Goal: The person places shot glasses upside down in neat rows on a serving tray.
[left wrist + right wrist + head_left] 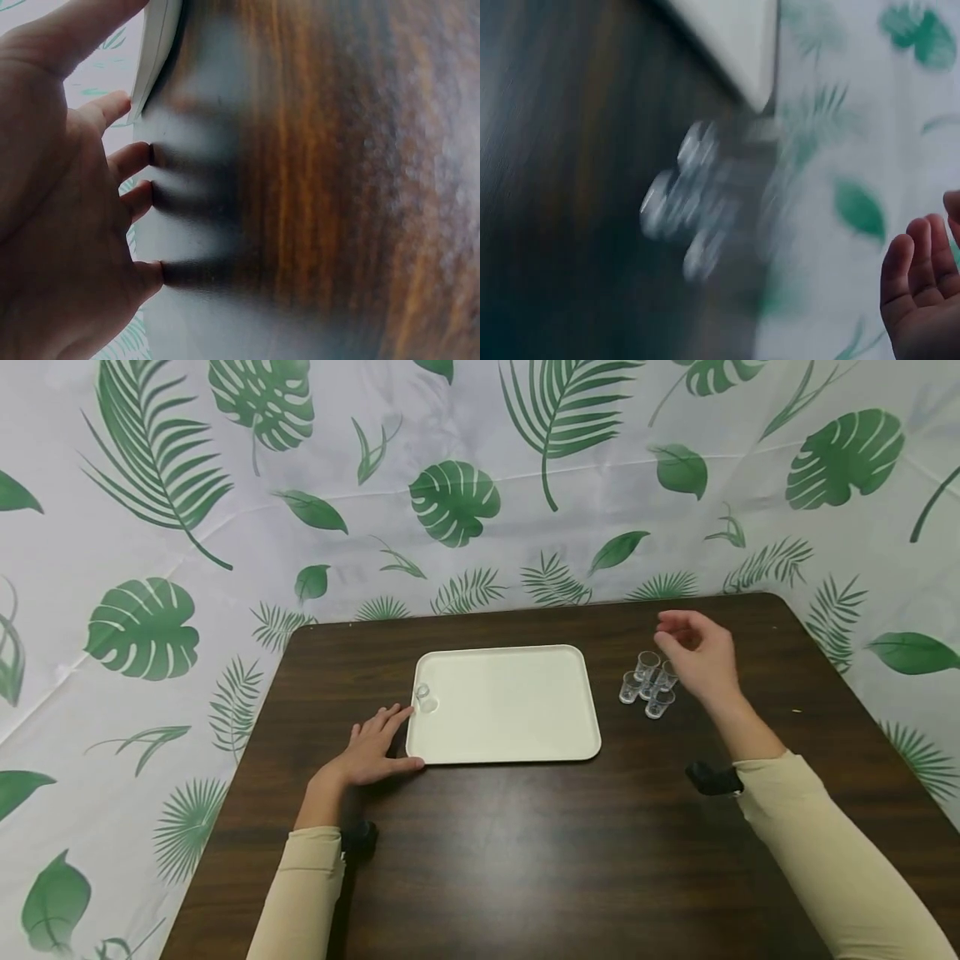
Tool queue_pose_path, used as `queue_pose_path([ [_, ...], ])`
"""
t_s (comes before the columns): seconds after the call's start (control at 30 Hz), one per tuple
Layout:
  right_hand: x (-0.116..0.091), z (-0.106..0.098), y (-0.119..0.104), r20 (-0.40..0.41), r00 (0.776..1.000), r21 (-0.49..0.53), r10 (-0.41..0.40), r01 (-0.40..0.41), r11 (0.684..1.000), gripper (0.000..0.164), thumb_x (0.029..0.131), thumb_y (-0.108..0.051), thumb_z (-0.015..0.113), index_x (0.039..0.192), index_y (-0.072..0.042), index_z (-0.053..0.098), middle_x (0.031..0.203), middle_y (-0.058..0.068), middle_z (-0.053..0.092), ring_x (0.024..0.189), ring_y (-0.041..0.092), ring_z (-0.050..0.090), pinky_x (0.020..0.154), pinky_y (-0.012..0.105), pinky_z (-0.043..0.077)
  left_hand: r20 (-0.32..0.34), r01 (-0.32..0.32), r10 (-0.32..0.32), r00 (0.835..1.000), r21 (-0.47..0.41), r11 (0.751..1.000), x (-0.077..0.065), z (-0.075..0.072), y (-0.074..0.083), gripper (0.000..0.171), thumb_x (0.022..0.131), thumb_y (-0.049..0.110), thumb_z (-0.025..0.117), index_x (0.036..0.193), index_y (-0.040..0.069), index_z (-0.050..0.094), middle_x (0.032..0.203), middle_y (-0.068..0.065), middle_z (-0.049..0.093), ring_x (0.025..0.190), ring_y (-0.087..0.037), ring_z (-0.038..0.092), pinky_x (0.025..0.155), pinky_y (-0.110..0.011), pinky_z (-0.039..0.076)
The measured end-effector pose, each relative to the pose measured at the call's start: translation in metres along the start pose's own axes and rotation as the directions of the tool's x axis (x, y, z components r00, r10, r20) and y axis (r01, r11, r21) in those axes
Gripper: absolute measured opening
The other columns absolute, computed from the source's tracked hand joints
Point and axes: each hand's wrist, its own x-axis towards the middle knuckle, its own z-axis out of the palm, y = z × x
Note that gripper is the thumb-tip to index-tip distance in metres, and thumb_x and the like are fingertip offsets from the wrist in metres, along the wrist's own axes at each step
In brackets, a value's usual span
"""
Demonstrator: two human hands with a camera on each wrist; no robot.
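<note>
A cream tray [510, 702] lies on the dark wooden table. Near its left edge is one small clear plastic cup [423, 692]. My left hand [371, 752] is spread flat at the tray's lower left corner, thumb and forefinger at the rim; in the left wrist view the other fingertips [139, 201] touch the tabletop. Right of the tray stands a cluster of several small clear cups [648, 677], blurred in the right wrist view. Just above and right of them, my right hand [701, 656] is raised with its fingers loosely bent, holding nothing.
The dark table [525, 860] runs back to a white cloth [495, 560] printed with green leaves, which also hangs on both sides. A dark wrist camera [712, 779] sits under the right wrist and another [360, 837] by the left.
</note>
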Motion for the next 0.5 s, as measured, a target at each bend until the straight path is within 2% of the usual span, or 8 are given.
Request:
queue_pose_path([
  [0.07,0.004,-0.013,0.027,-0.023,0.998,-0.052,0.06,-0.061,0.997,0.023,0.093,-0.008,0.063,0.115,-0.001,0.067,0.1,0.009,0.066,0.077,0.002,0.055,0.067,0.016,0.043,0.004,-0.002,0.002,1.0,0.0,1.0,0.001,0.0,-0.001,0.096,0.085,0.058,0.067,0.158,0.018,0.019,0.162,-0.017,0.012,0.147,-0.041,0.005,0.107,-0.071,0.0],
  [0.1,0.003,-0.018,0.036,-0.025,0.996,-0.073,0.087,-0.089,0.993,0.024,0.093,-0.006,0.061,0.116,-0.001,0.066,0.102,0.013,0.066,0.076,0.001,0.054,0.065,0.014,0.043,0.005,-0.003,0.003,1.0,0.0,1.0,0.001,0.001,-0.002,0.097,0.085,0.058,0.067,0.158,0.018,0.018,0.162,-0.017,0.011,0.147,-0.042,0.005,0.107,-0.071,0.0],
  [0.17,0.001,-0.026,0.053,0.011,0.989,-0.108,0.149,-0.147,0.983,0.028,0.094,-0.003,0.056,0.12,0.001,0.063,0.107,0.017,0.063,0.074,-0.004,0.053,0.061,0.012,0.044,0.006,-0.008,0.007,1.0,0.002,1.0,0.002,0.002,-0.004,0.097,0.085,0.06,0.066,0.158,0.018,0.018,0.162,-0.018,0.011,0.147,-0.042,0.005,0.106,-0.072,0.0],
  [0.27,-0.004,-0.032,0.074,0.128,0.968,-0.132,0.218,-0.201,0.971,0.035,0.093,0.004,0.05,0.128,0.005,0.057,0.117,0.023,0.06,0.077,-0.006,0.053,0.059,0.014,0.047,0.007,-0.014,0.014,1.0,0.0,1.0,0.002,0.002,-0.005,0.098,0.085,0.062,0.064,0.158,0.018,0.018,0.162,-0.018,0.011,0.147,-0.042,0.004,0.106,-0.072,-0.001],
  [0.33,-0.007,-0.033,0.084,0.222,0.944,-0.14,0.243,-0.216,0.966,0.039,0.093,0.006,0.049,0.132,0.007,0.053,0.124,0.027,0.056,0.083,-0.006,0.053,0.061,0.016,0.048,0.007,-0.015,0.015,1.0,-0.004,1.0,0.003,0.002,-0.006,0.098,0.085,0.063,0.064,0.158,0.018,0.018,0.162,-0.017,0.01,0.147,-0.042,0.004,0.106,-0.072,-0.001],
  [0.43,-0.009,-0.031,0.096,0.333,0.906,-0.131,0.259,-0.228,0.965,0.043,0.093,0.006,0.054,0.136,0.008,0.049,0.128,0.031,0.054,0.087,-0.002,0.055,0.063,0.019,0.051,0.014,-0.006,0.006,1.0,-0.001,1.0,0.003,0.003,-0.006,0.098,0.085,0.064,0.064,0.159,0.02,0.016,0.163,-0.015,0.009,0.148,-0.04,0.003,0.107,-0.071,-0.002],
  [0.5,-0.009,-0.029,0.101,0.369,0.892,-0.125,0.26,-0.229,0.965,0.045,0.093,0.003,0.059,0.136,0.007,0.049,0.128,0.031,0.054,0.086,-0.001,0.057,0.064,0.02,0.051,0.016,-0.003,0.003,1.0,-0.003,1.0,0.003,0.001,-0.005,0.098,0.085,0.062,0.065,0.159,0.02,0.016,0.163,-0.015,0.009,0.147,-0.04,0.003,0.107,-0.071,-0.002],
])
